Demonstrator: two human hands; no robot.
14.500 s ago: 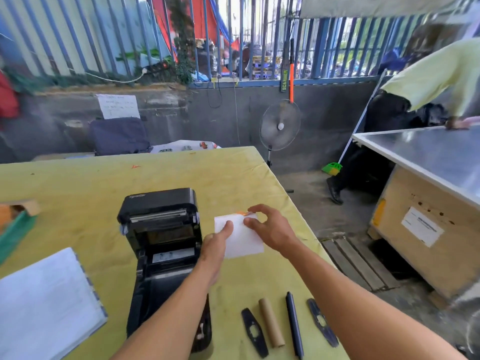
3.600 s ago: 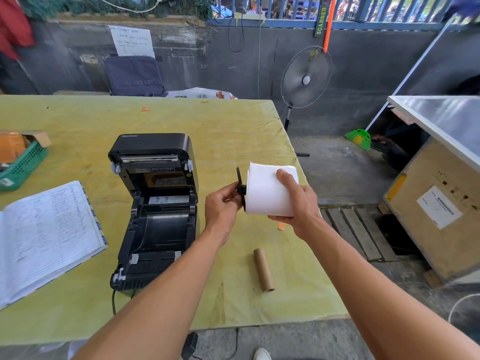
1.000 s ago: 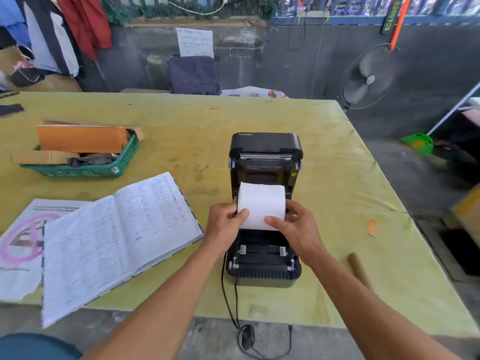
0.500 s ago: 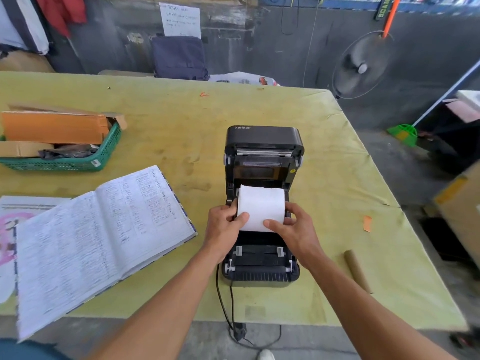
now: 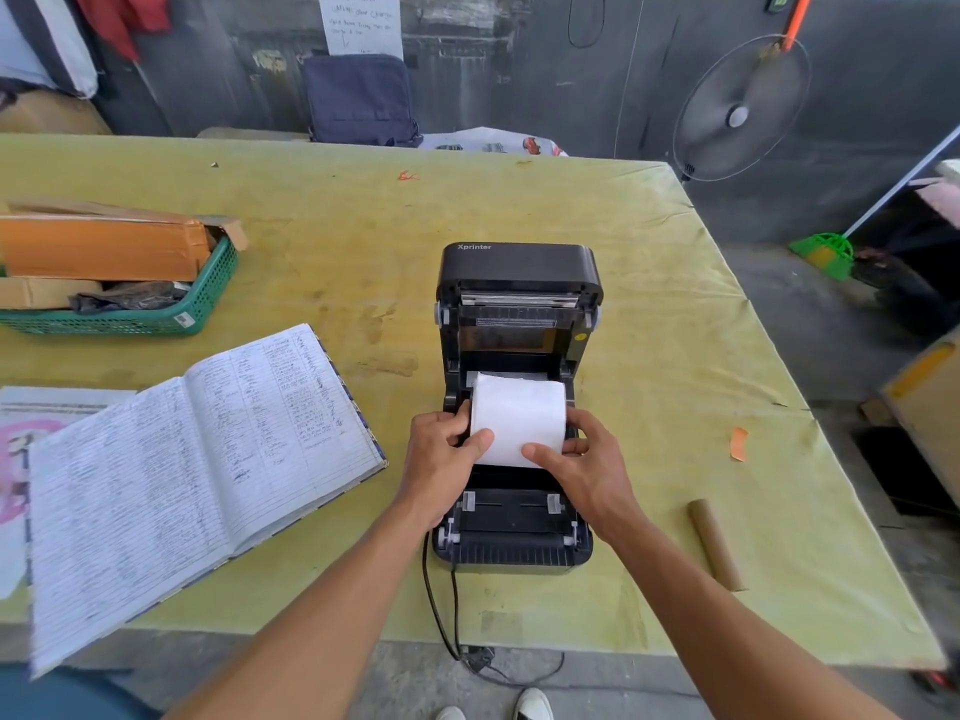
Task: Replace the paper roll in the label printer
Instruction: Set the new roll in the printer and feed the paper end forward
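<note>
The white paper roll (image 5: 519, 418) sits in the open bay of the black label printer (image 5: 519, 267), lying crosswise, with the lid tipped up and back behind it. The left hand (image 5: 439, 465) grips the roll's left end and the right hand (image 5: 584, 472) grips its right end. On both hands the fingers (image 5: 480, 440) are curled round the roll, each thumb laid across the front of the paper. The hands hide both ends, so I cannot tell whether the roll is fully seated.

The printer stands near the front edge of a yellow-green tabletop (image 5: 649, 304), and a black cable (image 5: 441, 605) runs from its front left corner down over that edge. To the right, 1 bare cardboard tube (image 5: 717, 545) lies on the tabletop well apart from the printer, with a small orange scrap (image 5: 738, 444) beyond it. To the left, an open ledger (image 5: 197, 459) full of handwriting lies near the printer, its near corner hanging over the edge. Further back on the left, a green basket (image 5: 208, 298) holds pieces of cardboard.

Behind the tabletop a dark bag (image 5: 361, 98) stands against the grey wall below a handwritten sheet (image 5: 361, 23), and a fan (image 5: 737, 116) stands to the right. The tips of 2 white shoes (image 5: 532, 705) show on the floor at the bottom
</note>
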